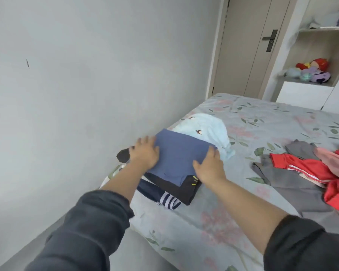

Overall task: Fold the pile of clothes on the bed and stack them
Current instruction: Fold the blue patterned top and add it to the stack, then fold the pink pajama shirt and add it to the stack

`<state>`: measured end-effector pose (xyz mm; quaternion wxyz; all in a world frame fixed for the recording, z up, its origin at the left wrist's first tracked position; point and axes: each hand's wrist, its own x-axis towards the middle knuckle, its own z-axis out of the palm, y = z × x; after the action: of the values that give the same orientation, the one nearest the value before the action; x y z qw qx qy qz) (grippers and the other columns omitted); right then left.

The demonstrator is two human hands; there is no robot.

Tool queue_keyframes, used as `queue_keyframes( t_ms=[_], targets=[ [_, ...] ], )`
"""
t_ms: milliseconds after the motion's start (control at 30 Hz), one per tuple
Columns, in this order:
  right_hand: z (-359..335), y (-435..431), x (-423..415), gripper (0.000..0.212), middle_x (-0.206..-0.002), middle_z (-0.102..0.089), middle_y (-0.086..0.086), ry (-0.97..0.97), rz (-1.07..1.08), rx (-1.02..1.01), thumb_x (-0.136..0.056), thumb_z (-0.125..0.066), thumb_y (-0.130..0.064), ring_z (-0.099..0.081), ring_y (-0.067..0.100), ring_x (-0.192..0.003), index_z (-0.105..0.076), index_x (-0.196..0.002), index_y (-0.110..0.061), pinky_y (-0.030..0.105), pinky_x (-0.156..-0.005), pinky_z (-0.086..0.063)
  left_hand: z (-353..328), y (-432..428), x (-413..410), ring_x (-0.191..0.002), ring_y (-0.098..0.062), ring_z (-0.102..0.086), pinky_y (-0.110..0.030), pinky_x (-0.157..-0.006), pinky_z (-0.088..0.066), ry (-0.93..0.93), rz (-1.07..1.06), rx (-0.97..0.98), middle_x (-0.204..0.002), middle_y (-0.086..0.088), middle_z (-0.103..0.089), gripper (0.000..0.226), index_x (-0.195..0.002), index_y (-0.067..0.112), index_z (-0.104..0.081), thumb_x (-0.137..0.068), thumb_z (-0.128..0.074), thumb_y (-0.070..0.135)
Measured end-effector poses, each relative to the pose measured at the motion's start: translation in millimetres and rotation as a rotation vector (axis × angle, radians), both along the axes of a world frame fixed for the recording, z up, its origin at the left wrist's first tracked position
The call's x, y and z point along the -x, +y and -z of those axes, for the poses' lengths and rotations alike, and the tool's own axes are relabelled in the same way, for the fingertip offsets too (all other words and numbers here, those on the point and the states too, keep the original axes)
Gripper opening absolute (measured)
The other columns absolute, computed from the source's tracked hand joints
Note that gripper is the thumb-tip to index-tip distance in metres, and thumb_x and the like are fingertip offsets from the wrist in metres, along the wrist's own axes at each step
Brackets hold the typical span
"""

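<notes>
left hand: flat, palm down on the left edge of the folded blue garment; fingers spread, not gripping anything
right hand: flat, palm down on the right near corner of the same blue piece; fingers loosely spread, no pinch seen
sleeves: both forearms bare, dark sleeves pushed up near the elbows
blue garment: folded to a rough rectangle, top of the stack, slightly skewed against the layers under it
stack: on the bed near the wall-side edge; under the blue lies a black folded piece with small yellow marks, under that a navy piece with white stripes poking out at the near end
dark corner: a black bit of cloth sticks out to the left behind the left hand; cannot tell which layer it belongs to
light blue garment: pale, with small bird prints, touching the far side of the stack, loosely folded, edge hanging toward the right
unfolded pile: right side of the bed, well apart from the stack; grey piece spread underneath, red piece with white stripes across it, pink cloth at the frame edge
bed: grey sheet with pink flowers and green leaves
wall: plain grey, just left of the bed
door: closed, dark handle, beyond the far end of the bed
shelf: right of the door, plush toys on it, blurred
</notes>
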<state>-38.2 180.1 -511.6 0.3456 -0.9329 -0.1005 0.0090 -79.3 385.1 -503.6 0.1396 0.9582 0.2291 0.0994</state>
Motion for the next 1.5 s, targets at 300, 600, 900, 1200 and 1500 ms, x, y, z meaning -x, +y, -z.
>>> queue_keyframes(
  t_ms=[300, 600, 900, 1200, 1500],
  targets=[
    [39.2, -13.8, -1.6, 0.06, -0.16, 0.011, 0.002, -0.128, -0.383, 0.539, -0.1, -0.018, -0.05, 0.009, 0.023, -0.147, 0.001, -0.153, -0.027, 0.046, -0.117, 0.003, 52.1, -32.1, -9.6, -0.148, -0.025, 0.004, -0.055, -0.115, 0.002, 0.234, 0.227, -0.144, -0.161, 0.003, -0.001, 0.059, -0.152, 0.035, -0.002, -0.098, -0.01, 0.057],
    [44.0, -129.9, 10.4, 0.062, -0.16, 0.008, 0.006, -0.097, -0.171, 0.502, -0.101, -0.026, -0.044, 0.007, 0.023, -0.147, -0.002, -0.153, -0.018, 0.045, -0.118, 0.001, 31.3, -142.3, -6.8, -0.148, -0.022, 0.005, -0.051, -0.117, 0.0, 0.047, 0.539, -0.26, -0.16, 0.0, -0.011, 0.054, -0.152, 0.025, -0.018, -0.102, -0.024, 0.044],
    [50.8, -300.6, 22.0, 0.062, -0.16, -0.003, 0.008, -0.069, 0.144, 0.531, -0.1, -0.034, -0.04, -0.002, 0.024, -0.147, -0.012, -0.151, -0.013, 0.047, -0.118, -0.005, 51.1, -300.4, -18.1, -0.147, -0.023, 0.01, -0.051, -0.116, 0.002, -0.042, 0.7, -0.163, -0.161, -0.004, 0.004, 0.064, -0.153, 0.025, -0.005, -0.098, -0.037, 0.031],
    [65.1, -432.0, 26.1, 0.076, -0.159, -0.004, 0.007, -0.052, 0.387, 0.608, -0.094, -0.048, -0.04, -0.005, 0.025, -0.146, -0.008, -0.151, -0.012, 0.047, -0.116, -0.006, 92.0, -431.6, -49.3, -0.147, -0.023, 0.014, -0.054, -0.115, 0.0, 0.037, 0.73, -0.046, -0.161, 0.0, 0.01, 0.064, -0.152, 0.035, 0.005, -0.099, -0.03, 0.043],
    [80.5, -511.2, -10.9, 0.053, -0.14, -0.043, 0.02, -0.188, 0.583, 0.502, -0.084, -0.063, -0.018, -0.04, 0.039, -0.125, -0.046, -0.131, 0.0, 0.044, -0.104, -0.029, 159.2, -446.5, -51.7, -0.147, -0.02, -0.005, -0.048, -0.116, -0.007, 0.014, 0.721, -0.168, -0.16, -0.003, -0.012, 0.063, -0.152, 0.029, -0.018, -0.093, -0.029, 0.049]
  ],
)
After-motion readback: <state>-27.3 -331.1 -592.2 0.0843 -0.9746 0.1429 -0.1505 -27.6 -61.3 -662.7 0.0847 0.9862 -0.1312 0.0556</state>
